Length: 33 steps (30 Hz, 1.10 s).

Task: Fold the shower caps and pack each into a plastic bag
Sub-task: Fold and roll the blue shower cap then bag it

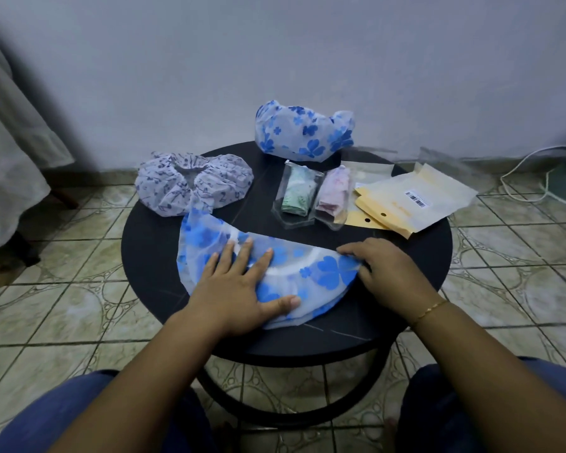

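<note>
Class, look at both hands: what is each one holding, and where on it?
The left hand presses flat on the folded blue shower cap, mid-cap; the right hand pinches its right tip.

pale grey-white wall (275,53) fills the far side, plain. floor (62,308) of glossy green-beige tiles with dark grout and a ring pattern. round black table (151,256) at centre on a black ring base (285,416). light curtain (10,152) hangs at far left. white cable (523,165) lies on the floor at far right by the wall. light dim, even.
</note>
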Tool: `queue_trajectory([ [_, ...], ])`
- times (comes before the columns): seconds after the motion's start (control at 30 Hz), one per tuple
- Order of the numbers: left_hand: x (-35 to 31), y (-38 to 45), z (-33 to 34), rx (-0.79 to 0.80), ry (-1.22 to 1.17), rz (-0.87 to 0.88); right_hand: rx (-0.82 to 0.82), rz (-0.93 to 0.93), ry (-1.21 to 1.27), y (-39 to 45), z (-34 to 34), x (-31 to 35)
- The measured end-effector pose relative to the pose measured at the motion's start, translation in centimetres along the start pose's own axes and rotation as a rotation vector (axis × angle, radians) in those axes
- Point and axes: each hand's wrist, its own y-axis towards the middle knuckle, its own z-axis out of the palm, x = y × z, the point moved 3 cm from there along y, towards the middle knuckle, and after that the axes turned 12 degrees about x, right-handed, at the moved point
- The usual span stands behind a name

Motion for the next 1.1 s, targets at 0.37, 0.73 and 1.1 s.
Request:
queue_trajectory([
  [0.37,-1.2,0.3,-0.1,0.017,-0.038,-0.008,0.130,0.098,-0.164,0.0,-0.3,0.1],
  [0.73,-5.0,1.1,-0.1,-0.019,-0.385,-0.019,-0.234,-0.226,-0.038,0.0,2.0,7.6],
  [1.1,0.4,-0.8,-4.4,-0.397,-1.053,0.015,0.210,-0.068,-0.211,1.2,4.4,7.3],
])
